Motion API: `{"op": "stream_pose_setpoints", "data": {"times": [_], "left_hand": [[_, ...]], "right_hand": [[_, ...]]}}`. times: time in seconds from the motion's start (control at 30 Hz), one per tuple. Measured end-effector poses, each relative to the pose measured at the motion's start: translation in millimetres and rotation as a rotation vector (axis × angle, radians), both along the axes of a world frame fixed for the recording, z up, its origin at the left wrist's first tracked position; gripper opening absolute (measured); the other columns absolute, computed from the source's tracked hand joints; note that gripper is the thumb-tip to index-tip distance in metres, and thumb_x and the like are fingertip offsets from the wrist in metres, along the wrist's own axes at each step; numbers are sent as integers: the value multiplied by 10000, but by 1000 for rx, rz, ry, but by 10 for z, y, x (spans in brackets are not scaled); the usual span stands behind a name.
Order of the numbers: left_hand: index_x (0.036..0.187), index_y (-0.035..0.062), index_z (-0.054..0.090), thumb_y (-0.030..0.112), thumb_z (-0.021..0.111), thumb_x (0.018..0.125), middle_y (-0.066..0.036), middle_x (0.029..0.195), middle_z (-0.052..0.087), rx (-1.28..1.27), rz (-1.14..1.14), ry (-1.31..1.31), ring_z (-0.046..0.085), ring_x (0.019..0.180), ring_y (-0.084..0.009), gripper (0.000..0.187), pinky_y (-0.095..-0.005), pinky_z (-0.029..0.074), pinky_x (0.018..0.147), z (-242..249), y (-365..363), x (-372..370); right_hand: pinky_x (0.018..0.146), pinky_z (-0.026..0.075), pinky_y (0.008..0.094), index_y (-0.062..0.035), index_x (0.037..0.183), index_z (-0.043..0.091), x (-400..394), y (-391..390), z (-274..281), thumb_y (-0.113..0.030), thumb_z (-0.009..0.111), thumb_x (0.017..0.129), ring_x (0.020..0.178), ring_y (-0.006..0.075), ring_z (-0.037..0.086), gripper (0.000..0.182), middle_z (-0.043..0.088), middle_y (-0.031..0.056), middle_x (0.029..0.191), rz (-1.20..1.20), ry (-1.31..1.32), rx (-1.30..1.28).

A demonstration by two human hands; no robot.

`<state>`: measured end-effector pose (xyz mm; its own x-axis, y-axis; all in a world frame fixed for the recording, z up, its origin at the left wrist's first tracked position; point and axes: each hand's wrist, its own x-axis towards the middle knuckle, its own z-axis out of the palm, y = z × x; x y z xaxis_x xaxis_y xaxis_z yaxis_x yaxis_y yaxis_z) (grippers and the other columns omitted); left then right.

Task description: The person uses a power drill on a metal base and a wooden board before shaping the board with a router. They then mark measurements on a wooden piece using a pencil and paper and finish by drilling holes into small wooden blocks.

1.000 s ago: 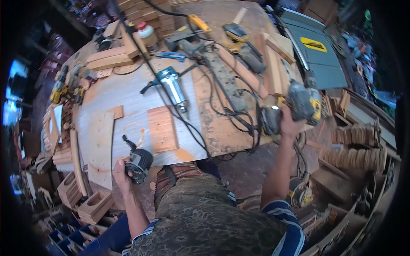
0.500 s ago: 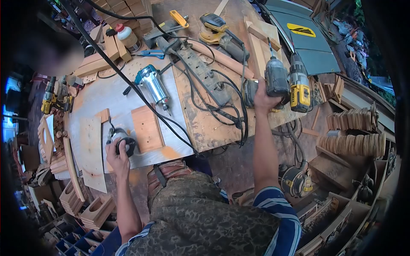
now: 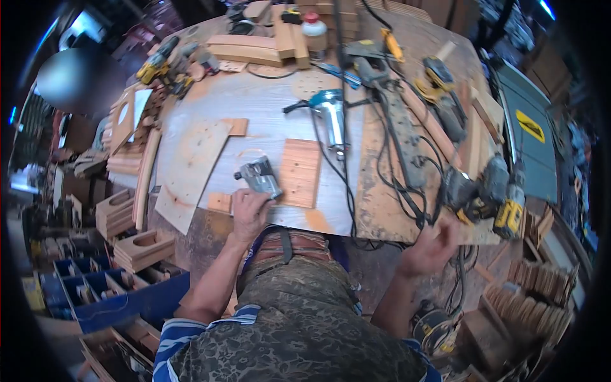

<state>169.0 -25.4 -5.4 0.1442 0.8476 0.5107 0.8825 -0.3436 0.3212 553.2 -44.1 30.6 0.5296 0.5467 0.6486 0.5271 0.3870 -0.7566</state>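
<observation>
My left hand point(image 3: 251, 215) is closed around a grey metal router base point(image 3: 261, 178) with a black knob, held just above the silver-topped work surface point(image 3: 254, 127). A flat wooden board point(image 3: 299, 173) with small holes lies right beside it. Farther back rests a teal and silver router motor point(image 3: 331, 121), its collet towards me. My right hand point(image 3: 434, 247) hovers at the table's front edge, slightly blurred, with fingers apart and nothing visible in them. Nearest to it are a dark cordless tool point(image 3: 459, 191), a grey drill point(image 3: 495, 179) and a yellow DeWalt drill point(image 3: 509, 213).
Black cables point(image 3: 414, 197) tangle around a long power strip point(image 3: 407, 149). A yellow sander point(image 3: 439, 79) and a white bottle with a red cap point(image 3: 314, 37) stand farther back. A thin panel point(image 3: 191, 172) overhangs the left front edge. Stacked wooden pieces point(image 3: 143, 248) sit lower left.
My right hand has let go of the cordless tool and drawn back towards me. My left hand has lifted and turned the router base beside the board. The view has swung left.
</observation>
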Motion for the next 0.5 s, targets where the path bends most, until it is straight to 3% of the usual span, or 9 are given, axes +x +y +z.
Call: {"op": "stream_pose_setpoints", "data": {"times": [0.1,0.17,0.2,0.27,0.3,0.37,0.43,0.5], "left_hand": [[1035,74,719,72,848,744,-54,895,695,3,-44,-19,606,885,-284,319,-415,476,792,-47,-116,-185],[1031,79,717,62,831,739,-55,956,703,-4,-100,-14,612,923,-277,313,-413,482,802,-11,-150,-286],[1031,79,717,62,831,739,-55,956,703,3,-84,-21,612,923,-277,313,-413,482,802,3,-163,-335],[1029,84,717,70,785,751,-62,1007,704,9,-250,58,613,956,-272,287,-414,482,800,13,-164,-462],[1021,100,717,104,724,779,-63,1067,697,-15,-282,88,609,993,-270,242,-412,487,820,-67,-191,-558],[1016,110,717,115,708,788,-63,1080,693,-24,-296,86,607,1002,-273,228,-411,488,836,-70,-182,-682],[1021,134,715,146,675,811,-63,1096,681,-39,-288,107,591,1067,-281,214,-419,476,905,-134,-94,-813],[1007,135,729,153,674,806,-70,1081,680,-75,-258,83,584,1092,-288,209,-425,468,922,-172,-2,-888]], "right_hand": [[793,566,406,64,1071,630,-743,-106,460,70,642,845,841,305,683,227,692,188,944,503,-35,-67],[662,538,386,39,965,670,-1123,-11,538,66,676,823,730,295,681,145,676,157,794,708,-36,-189],[662,538,386,39,965,670,-1214,60,549,66,676,823,730,295,681,145,676,157,794,723,-46,-186],[674,541,373,25,960,685,-1413,237,525,50,708,816,745,284,690,148,688,157,804,911,-263,-237],[678,540,385,30,1010,672,-1459,336,492,1,723,843,754,322,688,177,706,177,886,911,-273,-243],[821,552,416,43,1141,662,-1578,581,495,-66,707,892,918,357,700,275,710,217,1063,701,-304,-335],[1003,499,455,51,1278,626,-1661,942,401,-148,676,940,1126,395,655,395,668,262,1224,617,-255,-367],[1043,465,392,73,1376,553,-1760,1305,241,-233,703,934,1208,300,611,558,631,238,1313,472,-212,-547]]}}
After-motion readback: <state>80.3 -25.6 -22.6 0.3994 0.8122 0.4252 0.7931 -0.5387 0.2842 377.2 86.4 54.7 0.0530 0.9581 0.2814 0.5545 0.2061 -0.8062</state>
